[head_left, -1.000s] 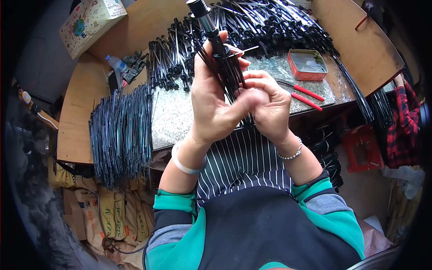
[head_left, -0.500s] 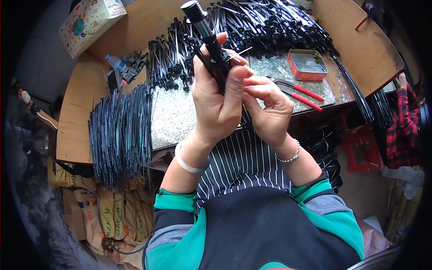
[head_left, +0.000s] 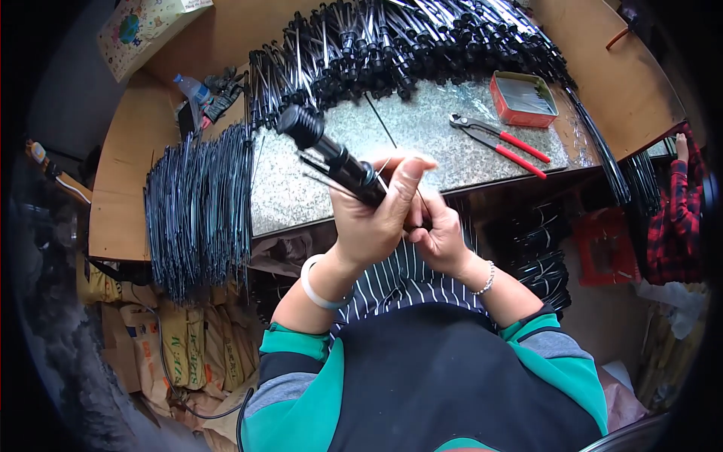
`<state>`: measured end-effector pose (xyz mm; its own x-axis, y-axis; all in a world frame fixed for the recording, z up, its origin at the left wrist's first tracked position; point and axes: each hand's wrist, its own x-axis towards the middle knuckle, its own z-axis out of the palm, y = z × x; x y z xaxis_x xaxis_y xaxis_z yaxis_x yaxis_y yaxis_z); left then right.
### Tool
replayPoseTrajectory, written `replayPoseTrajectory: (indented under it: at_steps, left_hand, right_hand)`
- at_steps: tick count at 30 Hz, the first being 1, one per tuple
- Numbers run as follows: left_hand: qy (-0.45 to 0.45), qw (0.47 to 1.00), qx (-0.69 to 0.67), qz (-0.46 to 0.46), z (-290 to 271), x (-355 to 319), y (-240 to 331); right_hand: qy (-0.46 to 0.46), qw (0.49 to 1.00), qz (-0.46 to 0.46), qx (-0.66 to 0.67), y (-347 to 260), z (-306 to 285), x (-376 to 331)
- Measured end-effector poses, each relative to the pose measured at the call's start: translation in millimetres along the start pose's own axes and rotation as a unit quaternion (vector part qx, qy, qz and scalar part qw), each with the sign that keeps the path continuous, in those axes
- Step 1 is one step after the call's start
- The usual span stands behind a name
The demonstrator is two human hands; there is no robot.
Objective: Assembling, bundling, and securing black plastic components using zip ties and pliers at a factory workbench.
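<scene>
Left hand wrapped tight around black cylindrical plastic rod with ribbed round cap, cap aimed toward 10 o'clock above speckled grey stone slab. Right hand touching at 3 o'clock, fingers curled, pinching the rod's lower end. Red-handled metal pliers lying well apart at 2 o'clock.

Both hands, left hand and right hand, grip a black rod above the stone-topped table.
</scene>
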<state>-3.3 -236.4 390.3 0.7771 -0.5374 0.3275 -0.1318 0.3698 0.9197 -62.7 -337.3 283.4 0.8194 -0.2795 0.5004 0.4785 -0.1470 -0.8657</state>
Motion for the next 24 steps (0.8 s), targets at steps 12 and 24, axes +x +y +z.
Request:
replayPoseTrajectory:
  at_steps: [12, 24]
  left_hand:
    - [-0.057, 0.975, 0.189, 0.101, -14, -36, -45]
    - [0.03, 0.997, 0.068, -0.001, -30, -33, -27]
  right_hand:
    - [-0.116, 0.986, -0.026, -0.117, -79, -29, 27]
    - [-0.072, 0.758, -0.076, -0.644, 21, -168, 60]
